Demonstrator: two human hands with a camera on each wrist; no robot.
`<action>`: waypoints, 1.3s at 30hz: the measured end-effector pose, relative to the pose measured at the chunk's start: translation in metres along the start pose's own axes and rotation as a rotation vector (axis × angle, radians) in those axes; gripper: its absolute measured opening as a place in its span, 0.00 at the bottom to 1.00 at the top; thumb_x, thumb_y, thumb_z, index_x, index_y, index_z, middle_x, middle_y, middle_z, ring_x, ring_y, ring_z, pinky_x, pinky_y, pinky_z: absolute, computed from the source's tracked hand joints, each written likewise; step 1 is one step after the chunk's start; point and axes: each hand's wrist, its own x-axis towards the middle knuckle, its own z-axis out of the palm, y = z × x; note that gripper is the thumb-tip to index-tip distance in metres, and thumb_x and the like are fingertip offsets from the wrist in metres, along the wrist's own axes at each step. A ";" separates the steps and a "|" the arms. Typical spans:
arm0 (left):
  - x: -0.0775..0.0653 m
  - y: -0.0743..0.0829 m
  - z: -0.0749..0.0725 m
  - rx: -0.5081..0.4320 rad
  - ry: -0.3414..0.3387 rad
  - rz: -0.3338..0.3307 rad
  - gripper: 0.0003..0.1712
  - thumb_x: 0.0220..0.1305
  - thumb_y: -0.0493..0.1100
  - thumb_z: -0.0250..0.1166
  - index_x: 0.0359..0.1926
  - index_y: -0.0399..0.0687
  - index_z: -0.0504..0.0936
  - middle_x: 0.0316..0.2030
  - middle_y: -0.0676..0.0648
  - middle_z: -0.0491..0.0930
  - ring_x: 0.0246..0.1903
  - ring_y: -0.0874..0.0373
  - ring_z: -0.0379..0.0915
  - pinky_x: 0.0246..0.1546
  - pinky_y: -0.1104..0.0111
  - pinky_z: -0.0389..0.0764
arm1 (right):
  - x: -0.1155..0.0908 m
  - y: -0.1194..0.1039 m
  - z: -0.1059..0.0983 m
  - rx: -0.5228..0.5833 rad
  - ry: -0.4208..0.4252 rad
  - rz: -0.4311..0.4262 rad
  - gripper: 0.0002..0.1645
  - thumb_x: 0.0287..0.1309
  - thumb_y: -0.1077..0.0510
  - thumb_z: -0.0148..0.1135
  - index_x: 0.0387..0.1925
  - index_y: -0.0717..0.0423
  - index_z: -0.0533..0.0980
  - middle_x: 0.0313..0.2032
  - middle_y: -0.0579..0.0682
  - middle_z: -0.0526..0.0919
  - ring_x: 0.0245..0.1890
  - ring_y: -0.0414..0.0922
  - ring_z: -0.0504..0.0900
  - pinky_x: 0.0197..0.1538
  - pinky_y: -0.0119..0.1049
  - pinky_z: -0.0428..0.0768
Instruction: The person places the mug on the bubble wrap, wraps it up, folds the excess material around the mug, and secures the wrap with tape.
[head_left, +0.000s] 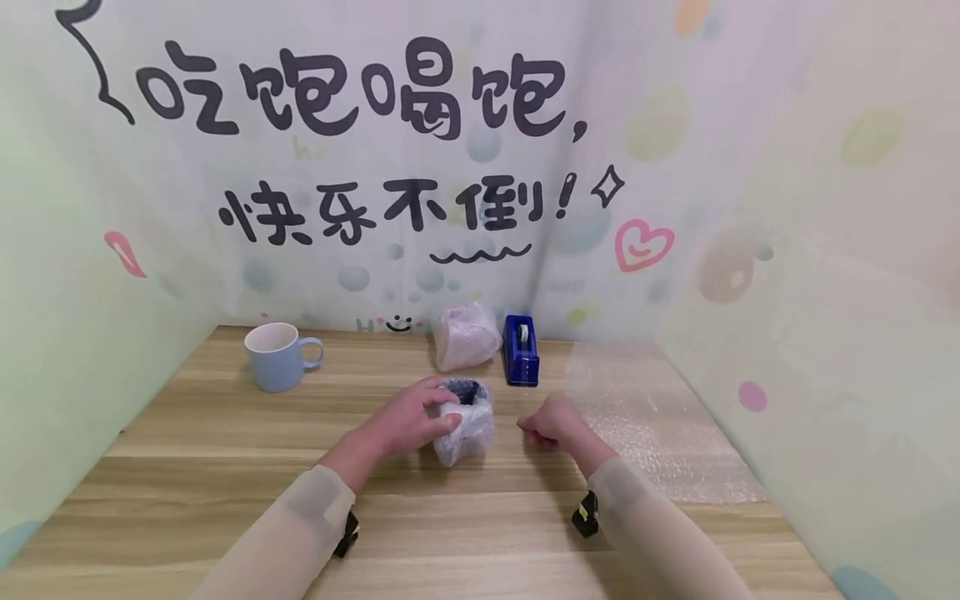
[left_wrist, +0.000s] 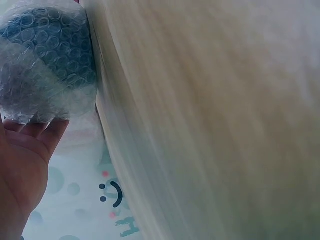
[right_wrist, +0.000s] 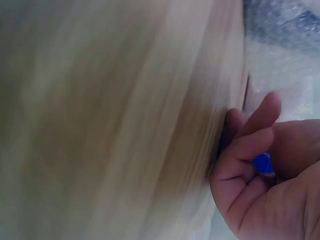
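Observation:
An object in bubble wrap (head_left: 468,429) stands on the table in front of me, dark in its open top; through the wrap it looks bluish in the left wrist view. My left hand (head_left: 408,417) grips it from the left, fingers at the upper rim and thumb across the near side. To its right, apart from it, my right hand (head_left: 557,423) hovers low over the wood with curled fingers. Its fingertips lie close together in the right wrist view, and I see nothing between them; a thin clear piece there could not be made out.
A blue tape dispenser (head_left: 522,350) stands behind the hands, beside another bubble-wrapped bundle (head_left: 467,337). A light-blue mug (head_left: 277,358) is at the back left. Flat bubble wrap (head_left: 660,425) covers the table's right side. Walls (head_left: 825,292) enclose the back and sides.

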 end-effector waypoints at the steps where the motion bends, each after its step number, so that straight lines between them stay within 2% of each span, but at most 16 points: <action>1: 0.000 0.000 0.000 0.001 0.001 0.000 0.27 0.75 0.60 0.65 0.65 0.51 0.87 0.83 0.35 0.64 0.82 0.31 0.59 0.81 0.35 0.64 | 0.001 -0.001 -0.001 -0.052 0.002 -0.001 0.28 0.70 0.54 0.74 0.12 0.53 0.79 0.11 0.42 0.74 0.13 0.35 0.68 0.20 0.26 0.67; 3: 0.000 -0.001 0.000 0.001 0.002 0.001 0.27 0.75 0.60 0.65 0.65 0.51 0.87 0.83 0.35 0.64 0.82 0.32 0.59 0.81 0.36 0.64 | 0.005 -0.003 -0.006 -0.142 0.002 -0.007 0.31 0.67 0.48 0.78 0.11 0.50 0.75 0.11 0.42 0.72 0.14 0.37 0.68 0.21 0.28 0.67; 4: 0.000 -0.001 0.000 0.003 0.003 0.001 0.27 0.75 0.60 0.65 0.65 0.51 0.87 0.83 0.36 0.64 0.82 0.32 0.59 0.81 0.36 0.64 | 0.006 -0.005 -0.009 -0.168 0.008 -0.005 0.30 0.65 0.45 0.79 0.14 0.50 0.74 0.13 0.43 0.72 0.16 0.38 0.69 0.22 0.29 0.68; 5: 0.000 -0.001 0.000 0.006 0.004 0.004 0.27 0.75 0.60 0.65 0.65 0.51 0.87 0.83 0.36 0.64 0.82 0.32 0.60 0.81 0.36 0.65 | 0.008 -0.007 -0.012 -0.200 0.020 -0.014 0.30 0.64 0.42 0.79 0.17 0.53 0.76 0.16 0.44 0.75 0.19 0.40 0.71 0.25 0.31 0.71; 7: 0.000 0.000 0.000 0.010 0.005 0.006 0.27 0.74 0.60 0.65 0.65 0.51 0.87 0.83 0.36 0.65 0.82 0.32 0.60 0.81 0.36 0.65 | 0.011 -0.013 -0.018 -0.187 0.071 -0.042 0.30 0.65 0.39 0.78 0.25 0.60 0.81 0.24 0.50 0.80 0.26 0.44 0.76 0.32 0.37 0.78; 9: -0.001 0.001 -0.001 0.010 0.006 0.005 0.26 0.74 0.59 0.66 0.64 0.51 0.87 0.83 0.36 0.65 0.82 0.32 0.60 0.81 0.36 0.65 | 0.017 -0.019 -0.022 -0.088 0.112 -0.044 0.34 0.69 0.36 0.72 0.43 0.68 0.84 0.37 0.56 0.84 0.36 0.48 0.79 0.44 0.41 0.82; 11: -0.001 0.001 0.000 0.007 0.006 0.002 0.26 0.74 0.59 0.66 0.64 0.51 0.87 0.83 0.36 0.65 0.82 0.32 0.60 0.81 0.36 0.65 | 0.024 -0.023 -0.022 0.089 0.139 -0.037 0.39 0.75 0.36 0.66 0.61 0.71 0.81 0.50 0.62 0.86 0.45 0.51 0.80 0.54 0.46 0.82; 14: 0.000 0.000 0.001 0.005 0.008 -0.001 0.25 0.74 0.59 0.66 0.64 0.52 0.87 0.83 0.37 0.65 0.82 0.33 0.60 0.80 0.37 0.66 | 0.036 -0.024 -0.018 0.368 0.144 -0.006 0.39 0.79 0.41 0.63 0.71 0.70 0.75 0.61 0.66 0.85 0.51 0.51 0.81 0.58 0.44 0.80; 16: 0.001 -0.001 0.001 0.009 0.008 -0.001 0.25 0.74 0.59 0.66 0.64 0.52 0.87 0.83 0.37 0.65 0.82 0.33 0.61 0.80 0.37 0.66 | 0.042 -0.022 -0.014 0.508 0.145 0.009 0.35 0.78 0.46 0.64 0.70 0.70 0.76 0.61 0.65 0.87 0.50 0.51 0.83 0.54 0.42 0.80; 17: 0.001 -0.002 0.002 0.009 0.007 0.001 0.26 0.74 0.59 0.66 0.64 0.52 0.87 0.83 0.37 0.65 0.82 0.33 0.61 0.80 0.37 0.66 | 0.046 -0.021 -0.012 0.541 0.153 0.012 0.32 0.78 0.48 0.65 0.69 0.69 0.77 0.59 0.63 0.88 0.50 0.50 0.83 0.53 0.40 0.80; 21: 0.003 -0.003 0.003 0.010 0.012 0.012 0.25 0.74 0.59 0.66 0.63 0.52 0.87 0.82 0.36 0.65 0.82 0.32 0.61 0.80 0.37 0.66 | 0.055 -0.017 -0.007 0.598 0.194 0.016 0.25 0.75 0.51 0.68 0.62 0.66 0.83 0.46 0.55 0.89 0.42 0.47 0.82 0.43 0.36 0.76; 24: 0.004 -0.003 0.003 0.011 0.002 0.005 0.25 0.74 0.60 0.66 0.63 0.52 0.88 0.83 0.36 0.65 0.82 0.32 0.60 0.81 0.37 0.66 | 0.059 -0.014 -0.005 0.601 0.211 0.032 0.26 0.74 0.51 0.69 0.62 0.66 0.83 0.41 0.51 0.87 0.41 0.45 0.81 0.42 0.34 0.75; 27: 0.003 -0.001 0.002 0.015 -0.013 0.001 0.26 0.74 0.60 0.66 0.64 0.53 0.87 0.83 0.36 0.64 0.82 0.32 0.60 0.81 0.37 0.65 | 0.061 -0.014 -0.006 0.602 0.212 0.055 0.27 0.73 0.51 0.70 0.63 0.65 0.83 0.42 0.50 0.88 0.42 0.45 0.82 0.43 0.34 0.75; 33: 0.003 0.002 -0.002 0.022 0.004 0.011 0.25 0.74 0.58 0.66 0.63 0.52 0.87 0.83 0.36 0.64 0.82 0.31 0.59 0.81 0.36 0.65 | 0.066 -0.015 -0.009 0.611 0.189 0.041 0.26 0.72 0.53 0.71 0.62 0.68 0.81 0.46 0.55 0.90 0.41 0.45 0.82 0.41 0.33 0.76; 39: 0.001 0.002 -0.003 0.017 -0.008 0.016 0.25 0.75 0.58 0.66 0.64 0.51 0.87 0.83 0.35 0.64 0.82 0.31 0.60 0.81 0.36 0.65 | 0.070 -0.007 -0.006 0.478 0.201 0.060 0.19 0.66 0.59 0.73 0.53 0.67 0.85 0.39 0.51 0.90 0.35 0.42 0.80 0.37 0.31 0.77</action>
